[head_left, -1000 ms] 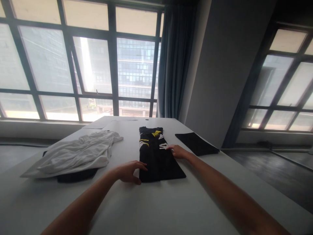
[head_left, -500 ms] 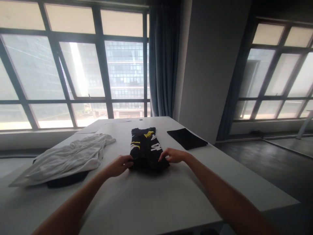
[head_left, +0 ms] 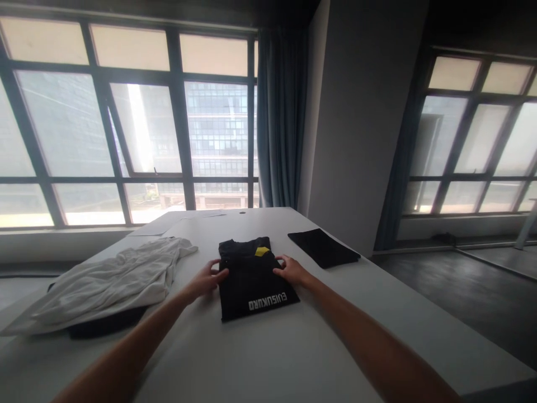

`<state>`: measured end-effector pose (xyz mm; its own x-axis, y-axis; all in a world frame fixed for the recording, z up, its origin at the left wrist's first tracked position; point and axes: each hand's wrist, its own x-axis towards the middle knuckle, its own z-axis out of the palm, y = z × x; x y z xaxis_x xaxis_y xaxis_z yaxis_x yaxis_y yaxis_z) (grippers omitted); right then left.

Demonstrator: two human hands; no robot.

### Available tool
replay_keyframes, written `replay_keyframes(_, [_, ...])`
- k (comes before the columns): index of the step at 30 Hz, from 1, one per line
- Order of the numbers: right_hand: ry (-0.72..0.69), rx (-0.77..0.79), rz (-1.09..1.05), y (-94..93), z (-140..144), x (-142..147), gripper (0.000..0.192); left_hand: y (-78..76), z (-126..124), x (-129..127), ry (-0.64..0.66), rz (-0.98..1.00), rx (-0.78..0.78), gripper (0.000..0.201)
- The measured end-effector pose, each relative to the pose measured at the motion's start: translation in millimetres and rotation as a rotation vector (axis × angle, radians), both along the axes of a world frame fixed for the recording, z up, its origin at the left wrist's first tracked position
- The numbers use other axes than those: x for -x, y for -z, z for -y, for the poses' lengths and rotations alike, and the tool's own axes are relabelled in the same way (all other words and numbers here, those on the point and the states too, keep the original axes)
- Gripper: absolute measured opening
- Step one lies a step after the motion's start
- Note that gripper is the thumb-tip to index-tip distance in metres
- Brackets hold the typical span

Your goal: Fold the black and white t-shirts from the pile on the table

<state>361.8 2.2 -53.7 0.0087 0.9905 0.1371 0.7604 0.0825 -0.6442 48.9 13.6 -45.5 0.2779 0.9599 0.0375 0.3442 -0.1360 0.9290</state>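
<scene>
A black T-shirt [head_left: 254, 285] lies partly folded on the white table in front of me. Upside-down white lettering runs along its near edge, and a bit of yellow print shows near the collar end. My left hand [head_left: 208, 279] grips the shirt's left edge, thumb on top and the other fingers partly hidden. On the opposite edge, my right hand [head_left: 291, 271] pinches the layered cloth with thumb and fingers.
A crumpled white garment [head_left: 121, 277] lies to the left, with a dark garment [head_left: 107, 323] under it. Right of the shirt is a flat folded black garment [head_left: 323, 247]. The table [head_left: 251, 364] reaches toward the windows [head_left: 216, 129] and a blue curtain [head_left: 279, 123].
The shirt's near end has been folded up and over, covering most of the white and yellow print and bringing the lettering into view. Both hands hold the sides at the fold. The view has tilted slightly up.
</scene>
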Motion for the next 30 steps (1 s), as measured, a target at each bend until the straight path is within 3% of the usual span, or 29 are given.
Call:
replay_keyframes(4, [-0.114,-0.01,0.09,-0.3,4,-1,0.041,18.0,1,-5,0.036,-0.243,-0.267,0.058])
replay_keyframes(9, [-0.177,-0.231,0.121,-3.2,10,2,0.046,17.5,2,-10,-0.001,-0.225,-0.44,0.056])
replay_keyframes(14, [-0.026,-0.102,0.374,0.3,14,3,0.038,21.7,2,-5,-0.084,-0.483,-0.504,0.056])
replay_keyframes(17, [0.055,-0.212,0.466,-1.5,18,11,0.039,15.7,14,-15,-0.122,-0.641,-0.615,0.051])
replay_keyframes(19, [-0.004,-0.304,0.486,-0.8,20,20,0.046,11.8,26,-29,-0.002,-0.685,-0.653,0.053])
replay_keyframes(21, [-0.124,-0.294,0.492,3.6,19,28,0.052,11.7,38,-43,0.175,-0.739,-0.626,0.063])
replay_keyframes(24, [-0.239,-0.134,0.468,13.3,17,33,0.058,17.2,53,-54,0.346,-0.859,-0.484,0.077])
replay_keyframes(30, [-0.196,0.005,0.471,16.1,20,29,0.067,15.7,60,-48,0.368,-0.962,-0.354,0.09])
